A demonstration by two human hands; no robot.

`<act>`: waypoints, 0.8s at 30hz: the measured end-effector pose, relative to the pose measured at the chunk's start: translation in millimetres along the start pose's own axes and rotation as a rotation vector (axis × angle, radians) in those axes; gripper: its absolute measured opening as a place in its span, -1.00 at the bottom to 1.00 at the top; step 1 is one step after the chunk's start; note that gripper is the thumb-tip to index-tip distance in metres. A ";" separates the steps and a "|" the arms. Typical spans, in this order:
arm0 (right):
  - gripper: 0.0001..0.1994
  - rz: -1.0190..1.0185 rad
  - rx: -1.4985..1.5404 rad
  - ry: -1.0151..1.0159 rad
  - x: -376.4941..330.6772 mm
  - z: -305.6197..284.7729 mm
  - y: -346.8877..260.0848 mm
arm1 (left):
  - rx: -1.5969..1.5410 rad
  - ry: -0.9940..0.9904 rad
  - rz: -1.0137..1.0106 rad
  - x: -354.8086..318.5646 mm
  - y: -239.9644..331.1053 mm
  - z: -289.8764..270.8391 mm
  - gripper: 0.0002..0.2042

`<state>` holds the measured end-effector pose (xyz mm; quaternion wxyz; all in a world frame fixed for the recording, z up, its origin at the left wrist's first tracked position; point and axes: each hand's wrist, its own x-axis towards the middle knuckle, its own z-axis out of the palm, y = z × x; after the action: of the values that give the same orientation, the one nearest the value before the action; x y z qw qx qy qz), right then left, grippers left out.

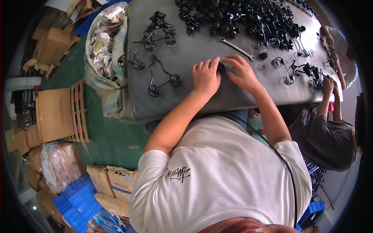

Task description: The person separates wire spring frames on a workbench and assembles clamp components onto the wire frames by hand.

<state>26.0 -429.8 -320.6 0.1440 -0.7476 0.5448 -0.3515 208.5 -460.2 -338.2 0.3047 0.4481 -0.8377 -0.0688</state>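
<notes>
My left hand (207, 77) has its fingers closed on a small black part (221, 68), most of which is hidden behind the fingertips. Just to its right hovers my right hand (243, 73), fingers curved and apart, with nothing visible in it. A silver combination wrench (237, 48) lies beyond both hands on the grey tabletop (186, 105). By the wrench's near end sits a small black cylindrical piece (264, 56). To the left lie a bent black wire spring with coiled ends (165, 79) and several similar springs fitted with black clamps (149, 37).
A large heap of black spring assemblies (237, 19) covers the table's far side. More assemblies (307, 72) lie at right, where two co-workers' hands (328, 83) handle parts. A woven sack of crumpled paper (105, 58) stands against the left edge. Cartons (56, 112) and blue crates (77, 202) sit beyond.
</notes>
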 end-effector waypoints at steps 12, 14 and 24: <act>-0.57 -0.062 -0.235 0.032 3.9 -8.9 -0.3 | -0.178 0.096 0.037 -15.1 -3.8 -40.8 -0.47; -0.55 0.030 -0.230 -0.082 4.1 3.2 -6.3 | -0.106 0.249 0.053 -18.2 -14.0 -69.3 -0.47; -0.59 0.322 -0.016 -0.183 19.4 19.6 -31.5 | -0.042 0.214 -0.475 -60.8 -107.5 -122.1 -0.50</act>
<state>65.0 -439.3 -308.6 0.2412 -0.6808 0.6448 -0.2503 379.7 -456.1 -308.9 0.3759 0.6306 -0.6704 -0.1078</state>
